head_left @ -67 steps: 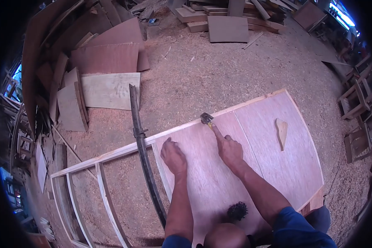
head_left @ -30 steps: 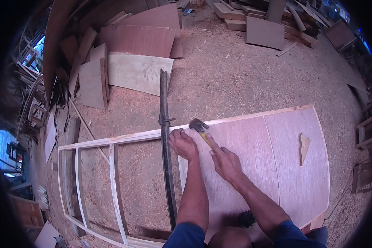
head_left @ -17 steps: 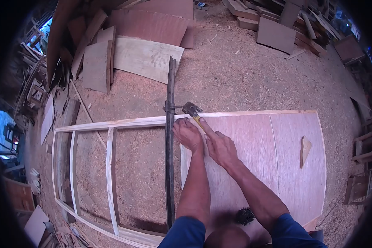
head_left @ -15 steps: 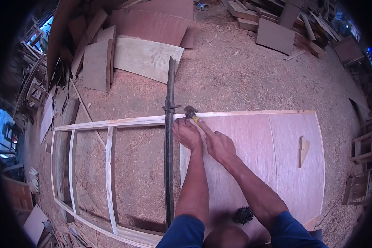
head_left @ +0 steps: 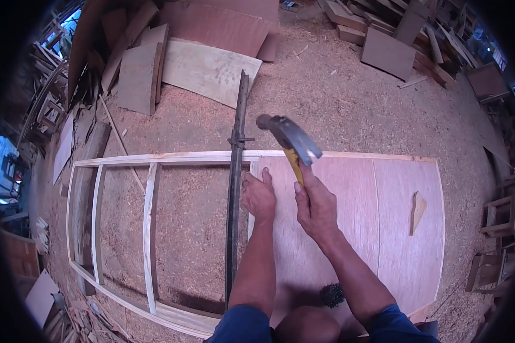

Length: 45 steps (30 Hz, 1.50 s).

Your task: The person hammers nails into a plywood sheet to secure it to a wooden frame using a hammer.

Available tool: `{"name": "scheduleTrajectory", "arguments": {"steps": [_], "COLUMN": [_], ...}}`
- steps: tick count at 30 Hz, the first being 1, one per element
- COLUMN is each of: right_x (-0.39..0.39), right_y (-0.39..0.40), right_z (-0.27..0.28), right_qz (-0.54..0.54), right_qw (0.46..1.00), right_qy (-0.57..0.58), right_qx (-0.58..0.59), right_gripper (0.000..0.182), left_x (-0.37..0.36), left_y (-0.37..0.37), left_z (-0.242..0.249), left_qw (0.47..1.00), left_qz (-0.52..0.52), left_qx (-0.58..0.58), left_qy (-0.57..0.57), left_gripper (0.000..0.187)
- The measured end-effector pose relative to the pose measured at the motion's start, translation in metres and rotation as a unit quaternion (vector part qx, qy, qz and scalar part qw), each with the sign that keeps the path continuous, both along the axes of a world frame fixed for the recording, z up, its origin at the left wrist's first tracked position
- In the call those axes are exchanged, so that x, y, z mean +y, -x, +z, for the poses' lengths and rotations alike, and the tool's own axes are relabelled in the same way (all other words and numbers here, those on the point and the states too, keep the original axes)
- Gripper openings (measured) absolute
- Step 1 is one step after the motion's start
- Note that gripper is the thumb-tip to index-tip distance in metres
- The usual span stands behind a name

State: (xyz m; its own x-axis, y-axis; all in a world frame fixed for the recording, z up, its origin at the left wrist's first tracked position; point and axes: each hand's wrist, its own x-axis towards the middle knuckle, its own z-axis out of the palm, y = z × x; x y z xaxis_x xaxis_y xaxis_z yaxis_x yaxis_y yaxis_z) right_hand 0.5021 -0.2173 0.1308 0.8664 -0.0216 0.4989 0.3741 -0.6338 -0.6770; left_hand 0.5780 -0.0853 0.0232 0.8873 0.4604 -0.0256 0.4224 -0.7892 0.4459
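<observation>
My right hand [head_left: 317,208] is wrapped around the yellow handle of a claw hammer [head_left: 292,137]. The hammer's head is raised over the far rail, slightly blurred. My left hand [head_left: 259,197] straddles a wooden crosspiece [head_left: 254,167] at the plywood's left edge, fingers curled on one side and thumb on the other. Just left of it, a long dark metal bar clamp [head_left: 234,200] spans the wooden frame [head_left: 183,157]. Pinkish plywood [head_left: 349,228] covers the frame's right part. A heap of dark nails [head_left: 332,295] lies on the plywood beside my right forearm.
A small pointed wood offcut [head_left: 418,214] lies on the plywood at right. Plywood sheets [head_left: 212,66] lean at the back left, with stacked boards [head_left: 389,51] at the back right. Sawdust and shavings cover the floor [head_left: 349,114]. Small wooden frames [head_left: 500,211] stand at the right edge.
The hammer has gone from low at the far rail to raised, its head turned. My left hand has drawn back from the rail toward me, thumb now apart from the fingers.
</observation>
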Motion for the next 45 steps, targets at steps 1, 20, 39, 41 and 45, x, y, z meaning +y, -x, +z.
{"name": "scheduleTrajectory", "arguments": {"steps": [1,20,39,41,45], "right_x": [0.003,0.021,0.016,0.004,0.004], "right_y": [-0.004,-0.013,-0.019,-0.038,-0.037], "right_z": [-0.014,-0.026,-0.036,-0.039,-0.033], "right_qz": [-0.001,-0.030,0.004,0.021,0.016], "right_qw": [1.000,0.995,0.980,0.934,0.967], "right_qy": [0.003,-0.026,0.093,0.210,0.134], "right_qx": [-0.002,0.091,0.177,0.287,0.217], "right_gripper": [0.078,0.071,0.068,0.070,0.067], "left_x": [0.001,-0.001,0.001,-0.001,-0.001], "left_y": [0.001,-0.002,0.005,-0.001,0.007], "left_z": [-0.001,-0.005,-0.008,-0.015,-0.009], "left_qw": [1.000,0.998,1.000,0.999,0.999], "left_qz": [0.002,0.013,0.004,0.013,0.019], "left_qx": [0.003,-0.047,-0.009,-0.047,-0.016], "left_qy": [0.013,0.029,0.026,0.015,0.026], "left_gripper": [0.066,0.064,0.070,0.069,0.066]}}
